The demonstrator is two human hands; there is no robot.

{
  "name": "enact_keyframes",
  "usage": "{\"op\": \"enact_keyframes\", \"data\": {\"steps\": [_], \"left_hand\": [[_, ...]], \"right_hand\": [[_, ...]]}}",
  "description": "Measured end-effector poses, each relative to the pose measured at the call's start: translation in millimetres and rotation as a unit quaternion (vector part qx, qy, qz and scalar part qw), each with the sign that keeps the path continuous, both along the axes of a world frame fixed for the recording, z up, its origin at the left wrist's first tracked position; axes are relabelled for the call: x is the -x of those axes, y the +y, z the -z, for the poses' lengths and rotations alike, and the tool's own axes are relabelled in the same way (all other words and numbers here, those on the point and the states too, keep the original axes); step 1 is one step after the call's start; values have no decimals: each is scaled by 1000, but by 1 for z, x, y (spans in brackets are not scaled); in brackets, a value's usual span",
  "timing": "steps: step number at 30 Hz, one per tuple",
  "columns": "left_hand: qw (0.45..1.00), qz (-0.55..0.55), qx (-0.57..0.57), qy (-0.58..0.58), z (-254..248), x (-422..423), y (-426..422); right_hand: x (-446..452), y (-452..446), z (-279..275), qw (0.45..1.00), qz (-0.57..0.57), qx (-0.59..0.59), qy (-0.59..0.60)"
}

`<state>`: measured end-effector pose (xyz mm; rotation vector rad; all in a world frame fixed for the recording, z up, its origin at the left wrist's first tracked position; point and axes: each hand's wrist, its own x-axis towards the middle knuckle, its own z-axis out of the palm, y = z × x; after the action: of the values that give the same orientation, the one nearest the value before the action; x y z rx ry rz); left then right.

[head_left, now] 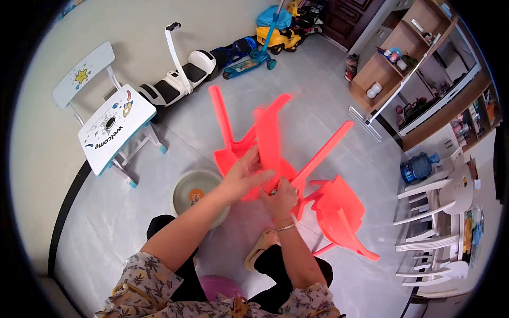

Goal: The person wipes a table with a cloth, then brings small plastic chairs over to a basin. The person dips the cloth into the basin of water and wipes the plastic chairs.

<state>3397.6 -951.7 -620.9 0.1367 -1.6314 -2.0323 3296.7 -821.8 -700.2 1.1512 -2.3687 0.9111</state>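
Observation:
A red plastic chair point(228, 158) is tipped over in front of me, its legs pointing up and outward. My left hand point(245, 174) is closed around one blurred upright leg. Lower on that same leg, my right hand point(282, 199) presses with curled fingers. A small pale-greenish edge shows by its thumb, but what it holds is mostly hidden. Right of the hands, a second red plastic chair point(339, 209) sits tilted on the floor. Below my left forearm stands a pale round basin point(183, 185) with an orange label, partly covered by the arm.
Pink plastic point(221, 288) shows beneath me. To the left stands a white children's chair point(114, 124) with printed pictures. A white self-balancing scooter point(183, 79) and a blue kick scooter point(249, 63) line the wall. White chairs point(435, 212) and a blue water jug point(416, 168) stand right.

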Motion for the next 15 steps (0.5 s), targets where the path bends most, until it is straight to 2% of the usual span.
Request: {"op": "enact_keyframes", "data": {"steps": [1,4,8,10,11,13,14,15], "left_hand": [[997,13,-70,13,-2,0,3],[994,-17,-104,-25,2,0,4],[999,21,-46,-14,3,-5,0],[998,31,-53,-3,4,-7,-3],[998,34,-53,-3,1,-10,-2],[996,28,-45,-69,-5,-15,-2],[996,27,-46,-66,-6,-15,-3],[997,51,-18,-62,-6,-16,-3]], "right_hand": [[-4,0,8,1000,-1,-9,16],[-22,4,25,999,-39,-7,3],[-29,10,5,998,-24,-31,-48],[-28,14,-19,991,-93,65,-77],[-28,19,-36,991,-90,65,-76],[-27,25,-76,967,-36,122,-220],[-28,22,-96,968,-38,120,-217],[-32,19,-115,945,-46,213,-242]]}}
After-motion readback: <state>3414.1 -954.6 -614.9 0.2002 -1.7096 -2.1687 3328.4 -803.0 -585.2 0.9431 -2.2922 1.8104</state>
